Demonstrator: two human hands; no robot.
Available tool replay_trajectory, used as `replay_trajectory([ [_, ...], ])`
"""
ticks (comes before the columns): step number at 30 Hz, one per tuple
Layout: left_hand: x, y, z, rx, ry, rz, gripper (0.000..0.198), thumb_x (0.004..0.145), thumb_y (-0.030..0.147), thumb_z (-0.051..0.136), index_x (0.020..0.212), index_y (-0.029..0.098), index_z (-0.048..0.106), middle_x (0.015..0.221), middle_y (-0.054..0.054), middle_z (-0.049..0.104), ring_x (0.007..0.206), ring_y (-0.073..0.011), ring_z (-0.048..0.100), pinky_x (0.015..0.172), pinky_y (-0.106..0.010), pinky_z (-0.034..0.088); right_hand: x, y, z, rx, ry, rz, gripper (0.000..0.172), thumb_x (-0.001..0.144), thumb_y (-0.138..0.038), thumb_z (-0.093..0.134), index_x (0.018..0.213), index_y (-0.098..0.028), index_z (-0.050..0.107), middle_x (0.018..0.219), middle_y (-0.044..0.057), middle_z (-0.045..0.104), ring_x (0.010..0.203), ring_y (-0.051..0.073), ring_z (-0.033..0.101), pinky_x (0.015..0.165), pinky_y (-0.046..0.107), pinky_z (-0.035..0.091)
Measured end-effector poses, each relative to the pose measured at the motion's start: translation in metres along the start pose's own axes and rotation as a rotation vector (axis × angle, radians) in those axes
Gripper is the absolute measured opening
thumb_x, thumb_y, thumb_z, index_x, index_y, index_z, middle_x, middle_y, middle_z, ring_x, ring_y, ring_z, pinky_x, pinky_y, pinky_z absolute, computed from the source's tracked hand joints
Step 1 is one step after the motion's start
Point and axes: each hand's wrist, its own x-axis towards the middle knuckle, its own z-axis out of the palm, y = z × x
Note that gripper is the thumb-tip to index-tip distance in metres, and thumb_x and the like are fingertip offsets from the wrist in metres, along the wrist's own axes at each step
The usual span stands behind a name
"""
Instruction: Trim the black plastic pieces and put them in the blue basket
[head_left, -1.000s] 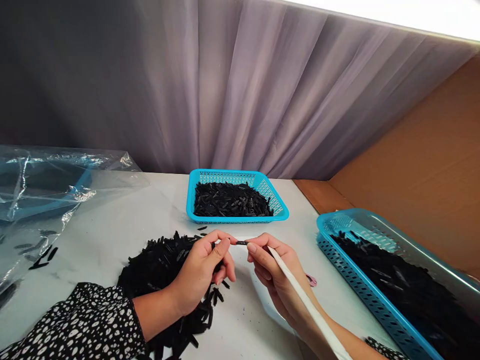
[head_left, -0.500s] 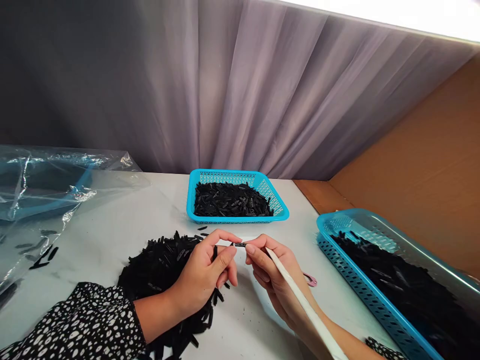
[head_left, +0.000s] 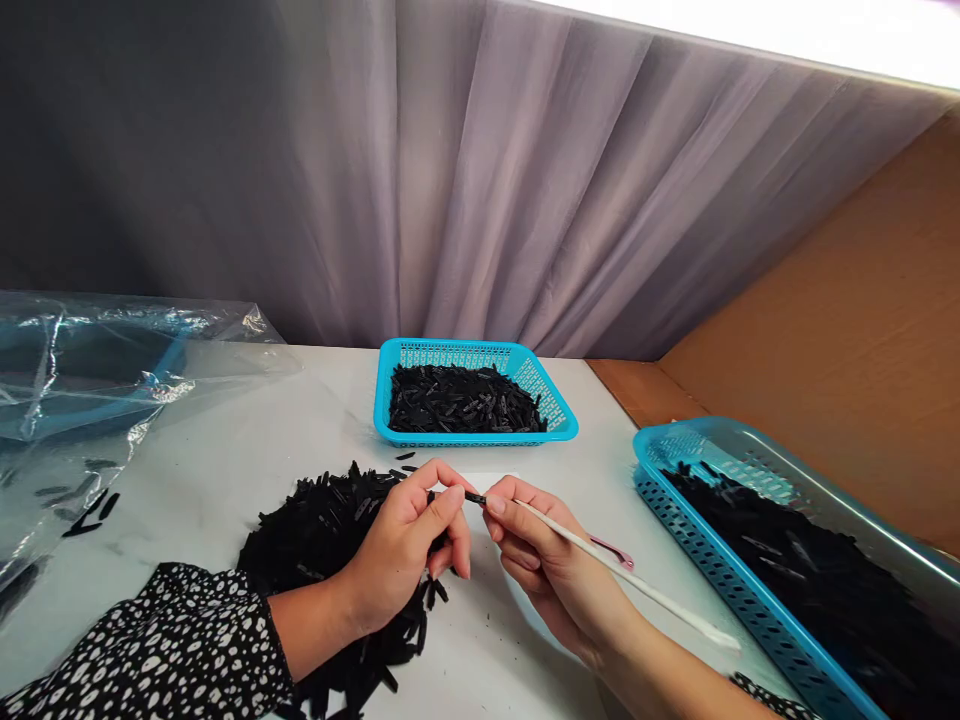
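My left hand [head_left: 409,530] is closed, thumb and forefinger pinching a small black strip [head_left: 475,497]. The strip's right end meets the fingertips of my right hand [head_left: 547,545]. A long, thin white stick [head_left: 652,592] is gripped in that closed right hand and slants down to the right over the wrist. Its front tip is hidden by the fingers. Behind the hand shows part of a slim pink object [head_left: 619,555]; I cannot tell whether it is held or lies on the table. A heap of similar black strips [head_left: 300,540] lies under and beside my left hand.
Black strips fill a blue basket [head_left: 480,438] at the back and a longer blue basket [head_left: 742,610] on the right. Clear plastic sheeting [head_left: 150,400] covers the left side. Several loose strips [head_left: 94,510] lie there. A brown board [head_left: 825,300] stands at right.
The white stick has swung to a flatter angle, its rear end now in view at lower right. More of the pink object shows. The strip tilts down to the right between my fingertips.
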Motion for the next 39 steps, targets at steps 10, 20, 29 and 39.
replay_trajectory([
  [10,-0.003,0.001,0.004,0.069,0.029,0.035,0.028,0.094,0.047,0.051,0.093,0.019,0.053,0.052,0.005,0.061,0.040,-0.0065,0.036,0.042,-0.019,0.027,0.000,-0.002,-0.002,0.069,-0.013,0.024,0.033,0.073,-0.035,0.084,0.067,-0.014,0.059,0.059,-0.007,0.049,0.043,0.000,0.014,0.037,0.015,0.008],
  [20,-0.008,-0.003,0.002,0.322,0.102,0.074,0.020,0.096,0.041,0.051,0.097,0.021,0.053,0.056,0.006,0.061,0.044,-0.0079,0.038,0.047,-0.020,0.032,-0.004,-0.003,0.007,-0.101,0.103,-0.122,0.039,0.070,-0.042,0.084,0.065,-0.016,0.056,0.054,-0.008,0.044,0.043,0.002,0.018,0.041,0.020,0.011],
  [29,-0.007,0.001,0.003,0.456,0.137,0.103,0.018,0.097,0.039,0.048,0.097,0.023,0.055,0.056,0.006,0.061,0.045,-0.0099,0.042,0.048,-0.023,0.032,-0.002,0.004,-0.002,-0.286,0.150,-0.163,0.042,0.072,-0.052,0.079,0.067,-0.018,0.054,0.052,-0.009,0.040,0.044,0.004,0.019,0.043,0.022,0.014],
  [39,-0.009,0.005,0.002,0.614,0.122,0.169,0.015,0.097,0.033,0.046,0.091,0.022,0.055,0.056,0.006,0.062,0.052,-0.0118,0.052,0.055,-0.024,0.037,-0.001,0.006,-0.005,-0.372,0.149,-0.176,0.039,0.076,-0.048,0.075,0.067,-0.020,0.051,0.054,-0.008,0.038,0.046,0.005,0.019,0.043,0.022,0.015],
])
